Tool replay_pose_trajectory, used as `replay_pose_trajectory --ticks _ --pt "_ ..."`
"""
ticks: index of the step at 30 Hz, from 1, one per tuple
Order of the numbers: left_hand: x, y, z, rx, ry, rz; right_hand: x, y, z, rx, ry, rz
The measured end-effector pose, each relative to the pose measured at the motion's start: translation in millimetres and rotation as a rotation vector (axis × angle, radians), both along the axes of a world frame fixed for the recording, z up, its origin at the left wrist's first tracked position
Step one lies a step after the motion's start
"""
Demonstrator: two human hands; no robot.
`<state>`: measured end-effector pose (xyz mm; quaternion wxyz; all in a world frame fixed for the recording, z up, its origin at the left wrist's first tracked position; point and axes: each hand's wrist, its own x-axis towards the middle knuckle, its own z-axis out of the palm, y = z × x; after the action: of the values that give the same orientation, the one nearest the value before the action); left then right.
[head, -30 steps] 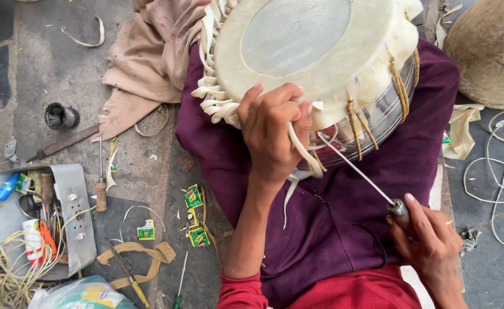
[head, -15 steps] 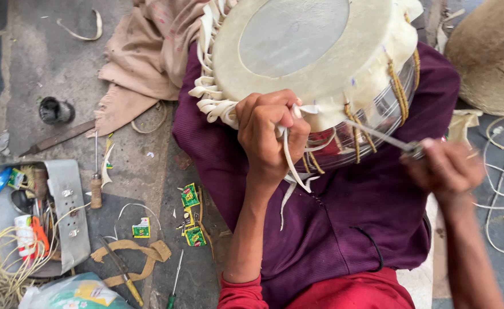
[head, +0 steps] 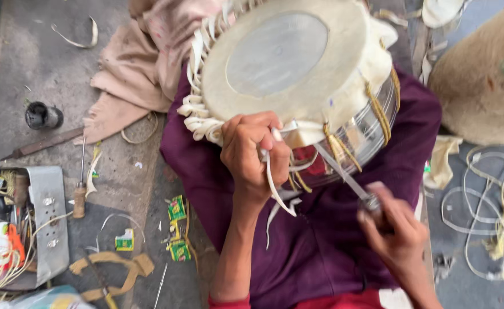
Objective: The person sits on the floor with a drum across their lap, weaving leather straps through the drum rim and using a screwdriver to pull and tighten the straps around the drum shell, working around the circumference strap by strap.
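Drum (head: 297,63): one, round, pale hide skin with a smooth grey centre disc, shiny metal shell, resting on the purple cloth (head: 320,240) over the lap.
Lacing: flat cream strips looped along the drum's left rim; yellow cords down its right side.
Left hand (head: 255,151): fist closed around a pale strap (head: 276,189) at the drum's lower edge.
Right hand (head: 392,226): blurred, closed on the handle of a thin metal awl (head: 343,171) that points up to the drum.
Floor left of drum: one wooden-handled tool (head: 79,197), one small black pot (head: 43,115).
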<state>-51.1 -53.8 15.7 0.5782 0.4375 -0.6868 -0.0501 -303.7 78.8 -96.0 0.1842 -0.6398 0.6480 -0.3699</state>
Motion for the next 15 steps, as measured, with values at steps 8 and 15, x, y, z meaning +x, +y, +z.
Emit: replay_pose_trajectory --ticks 8,15 --pt "2.6 4.3 -11.0 0.033 0.032 -0.042 23.1 -0.2 -0.4 0.488 -0.721 0.140" --pt "9.3 -10.5 -18.4 -0.200 -0.330 -0.043 12.2 -5.9 99.2 0.651 -1.484 0.477"
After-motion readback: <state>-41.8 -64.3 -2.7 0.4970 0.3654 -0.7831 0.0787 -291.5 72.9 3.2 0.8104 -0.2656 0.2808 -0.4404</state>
